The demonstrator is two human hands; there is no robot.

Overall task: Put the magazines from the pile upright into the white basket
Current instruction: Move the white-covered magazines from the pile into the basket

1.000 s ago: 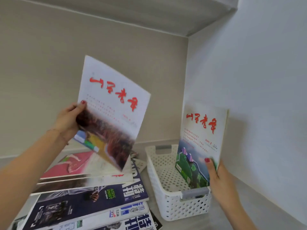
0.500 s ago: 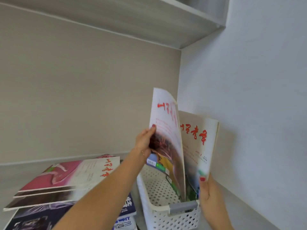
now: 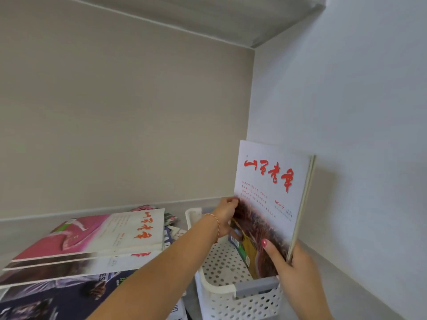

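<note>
Pinching the standing magazines (image 3: 270, 204) at their lower right corner, the right hand (image 3: 293, 271) grips; the left hand (image 3: 225, 215) clasps their left edge at nine o'clock. They stand upright in the white basket (image 3: 231, 296); the pile (image 3: 92, 245) lies farther toward nine o'clock, nearer the left hand.

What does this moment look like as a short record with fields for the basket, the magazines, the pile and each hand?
basket: white basket, perforated, beside the right wall
standing magazines: two upright in the basket, leaning toward the wall
pile: magazines lying flat, left of the basket
left hand: on the front magazine's left edge
right hand: gripping both magazines' lower right corner
</note>
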